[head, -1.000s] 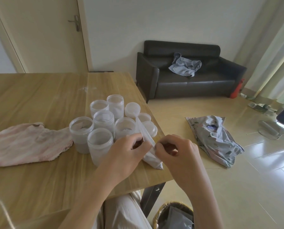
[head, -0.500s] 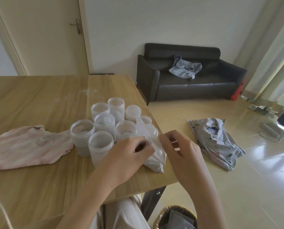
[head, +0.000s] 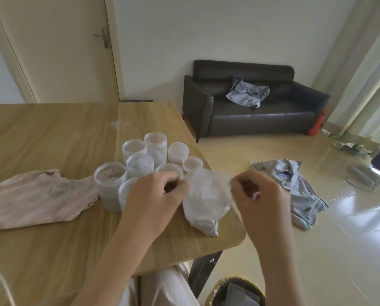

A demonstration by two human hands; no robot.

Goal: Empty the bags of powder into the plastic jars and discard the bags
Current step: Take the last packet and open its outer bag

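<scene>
Pulled wide since half a second ago: bag of powder (head: pixel 203 202), mouth now stretched open between left hand (head: pixel 156 197) and right hand (head: pixel 258 195), each pinching one lip. Resting on table (head: pixel 52 133) corner, just right of plastic jars (head: pixel 138 165). Probably soft, slippery film, bottom-heavy with powder; best gripped at the lips. Wooden top, pink cloth (head: pixel 41 197) left, bin (head: pixel 237 291) below, sofa (head: pixel 251 102) beyond.

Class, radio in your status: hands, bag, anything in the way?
Left hand and right hand each pinch the bag of powder's mouth, pulled wide. Bag bottom rests on the table. Open jars beside it; nothing blocking.
</scene>
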